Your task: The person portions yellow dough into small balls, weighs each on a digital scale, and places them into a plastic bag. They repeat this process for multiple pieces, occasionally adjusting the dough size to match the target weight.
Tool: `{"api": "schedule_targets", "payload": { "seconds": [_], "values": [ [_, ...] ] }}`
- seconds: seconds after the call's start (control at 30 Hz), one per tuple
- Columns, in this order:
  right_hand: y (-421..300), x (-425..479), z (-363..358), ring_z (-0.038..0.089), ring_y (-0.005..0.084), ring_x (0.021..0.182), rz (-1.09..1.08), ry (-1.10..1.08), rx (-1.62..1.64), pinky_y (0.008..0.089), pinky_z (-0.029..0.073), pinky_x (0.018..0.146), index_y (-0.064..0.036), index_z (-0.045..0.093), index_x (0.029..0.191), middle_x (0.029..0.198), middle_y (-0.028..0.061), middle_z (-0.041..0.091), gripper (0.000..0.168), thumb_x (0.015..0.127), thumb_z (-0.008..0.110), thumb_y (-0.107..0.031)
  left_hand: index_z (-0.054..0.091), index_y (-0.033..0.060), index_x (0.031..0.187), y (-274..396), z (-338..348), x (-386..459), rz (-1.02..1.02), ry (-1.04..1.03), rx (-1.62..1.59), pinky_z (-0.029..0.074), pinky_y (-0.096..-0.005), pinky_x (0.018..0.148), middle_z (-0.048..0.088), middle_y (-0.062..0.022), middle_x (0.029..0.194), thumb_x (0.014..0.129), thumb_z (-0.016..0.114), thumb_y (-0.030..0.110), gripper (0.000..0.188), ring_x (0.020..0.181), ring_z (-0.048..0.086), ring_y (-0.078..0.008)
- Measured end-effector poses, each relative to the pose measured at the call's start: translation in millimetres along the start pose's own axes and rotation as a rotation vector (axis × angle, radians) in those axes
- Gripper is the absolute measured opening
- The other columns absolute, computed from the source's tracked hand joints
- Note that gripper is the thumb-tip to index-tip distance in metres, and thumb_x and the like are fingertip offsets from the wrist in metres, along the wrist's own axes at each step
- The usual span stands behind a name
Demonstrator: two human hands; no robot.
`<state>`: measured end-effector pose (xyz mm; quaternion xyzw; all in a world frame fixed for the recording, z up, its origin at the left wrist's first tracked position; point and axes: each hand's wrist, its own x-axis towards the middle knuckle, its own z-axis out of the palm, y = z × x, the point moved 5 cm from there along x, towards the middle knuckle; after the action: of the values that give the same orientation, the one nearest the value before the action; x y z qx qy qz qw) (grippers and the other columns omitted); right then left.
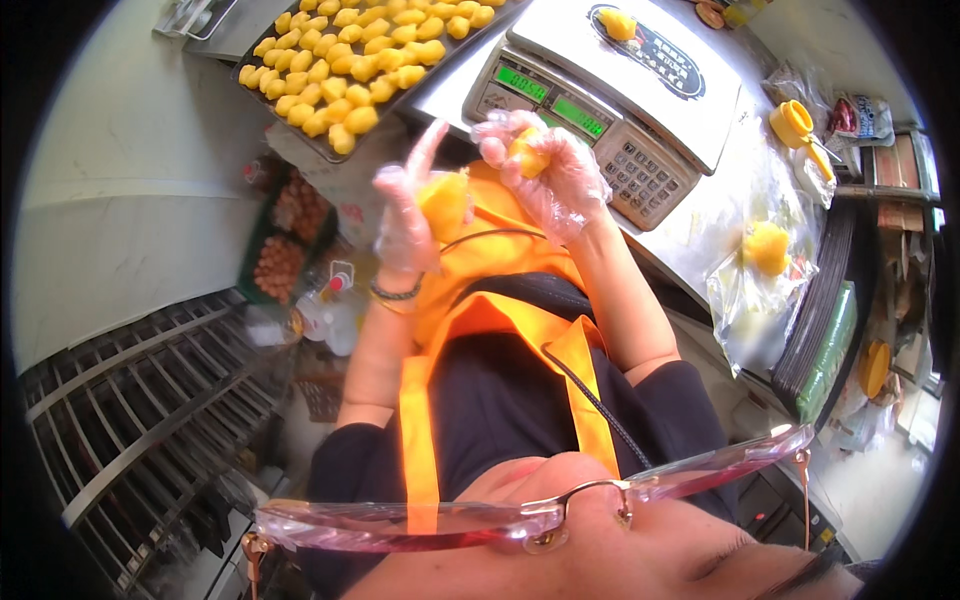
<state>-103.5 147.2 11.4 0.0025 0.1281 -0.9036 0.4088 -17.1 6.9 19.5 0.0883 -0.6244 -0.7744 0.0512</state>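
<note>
Clear plastic gloves cover both hands. My left hand (405,217) holds a lump of yellow dough (444,204) against the palm, its index finger pointing up. A smaller yellow dough piece (529,153) is gripped in the curled fingers of my right hand (564,176), just in front of the digital scale (652,169). On the scale's white platform (574,30) rests another dough piece (618,25). To the left, a dark baking tray (326,147) bears several rows of small yellow dough pieces (364,67).
A clear plastic bag with a dough lump (766,247) lies on the metal table (675,251) at right. Beyond it is a yellow-handled tool (793,124). Egg trays (279,266) and plastic jugs (337,322) stand low at left, near a slatted metal rack (150,405).
</note>
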Motion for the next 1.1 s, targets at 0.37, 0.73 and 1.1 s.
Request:
{"api": "schedule_targets", "payload": {
  "seconds": [0.37, 0.73, 1.1],
  "values": [
    [5, 14, 30, 0.064, 0.0284, 0.105, 0.046, -0.104, -0.07, 0.0313, 0.052, 0.081, -0.003, 0.063, 0.119, 0.126, 0.0224, 0.063, 0.04, 0.084, 0.059, -0.022, 0.034, 0.0048, 0.159, -11, -24, 0, -0.022, 0.036, -0.085, 0.043, -0.0212, 0.056, 0.058, -0.0019, 0.068, 0.075, 0.015, 0.101, 0.129, 0.056, 0.054, -0.01],
    [-32, 126, 29, 0.048, 0.0117, 0.056, -0.257, 0.299, -0.686, 0.0252, 0.039, 0.052, -0.012, 0.052, 0.091, 0.071, -0.0004, 0.051, 0.056, 0.106, 0.036, -0.064, 0.034, 0.0009, 0.157, -18, -48, 0, -0.061, -0.002, -0.379, 0.041, -0.0215, 0.052, 0.057, -0.003, 0.067, 0.079, 0.024, 0.098, 0.124, 0.058, 0.054, -0.0106],
    [-110, 353, 2, 0.058, 0.016, 0.098, -0.722, 0.151, -0.877, 0.0317, 0.049, 0.084, -0.002, 0.068, 0.121, 0.109, 0.0107, 0.068, 0.057, 0.107, 0.044, -0.052, 0.033, 0.0089, 0.156, -16, -57, 5, -0.146, -0.066, -1.039, 0.061, -0.0292, 0.089, 0.056, -0.0172, 0.13, 0.099, 0.065, 0.006, 0.066, 0.105, 0.066, -0.0261]
  ]
}}
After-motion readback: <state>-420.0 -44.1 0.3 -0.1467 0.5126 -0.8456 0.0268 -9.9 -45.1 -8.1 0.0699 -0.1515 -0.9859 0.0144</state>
